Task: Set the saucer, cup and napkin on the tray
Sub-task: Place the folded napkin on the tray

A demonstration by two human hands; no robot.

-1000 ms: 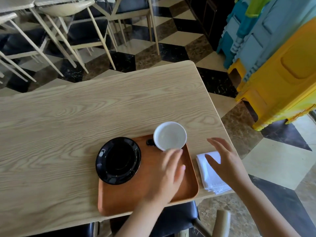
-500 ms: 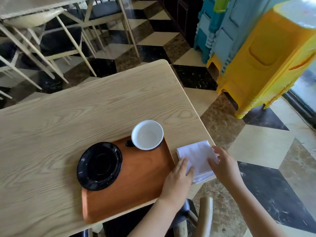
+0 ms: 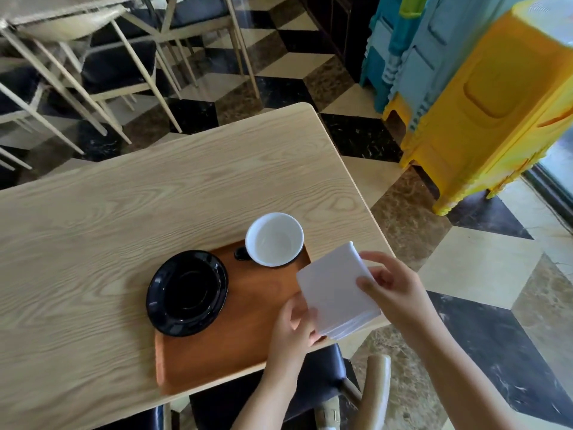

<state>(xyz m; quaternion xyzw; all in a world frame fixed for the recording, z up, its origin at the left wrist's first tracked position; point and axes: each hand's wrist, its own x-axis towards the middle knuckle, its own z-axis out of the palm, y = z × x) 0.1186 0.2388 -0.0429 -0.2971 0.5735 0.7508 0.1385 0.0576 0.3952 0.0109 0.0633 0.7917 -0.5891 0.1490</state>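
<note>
A brown wooden tray (image 3: 235,346) lies at the near edge of the light wood table (image 3: 130,212). On the tray's left end sits a black saucer (image 3: 187,292), overhanging the rim. At the tray's far right corner stands a cup (image 3: 274,239), white inside with a black handle to its left. A folded white napkin (image 3: 336,290) is lifted over the tray's right edge, held from both sides: my left hand (image 3: 294,324) grips its lower left edge, my right hand (image 3: 393,290) pinches its right side.
A dark-seated chair (image 3: 328,386) with a pale armrest stands under the table's near edge. More chairs (image 3: 102,66) stand beyond the far side. Stacked yellow and blue plastic stools (image 3: 483,97) fill the right, on a chequered floor.
Both hands closed on the napkin and raised it off the table's right end, bringing it left over the tray's edge. Saucer and cup have not moved.
</note>
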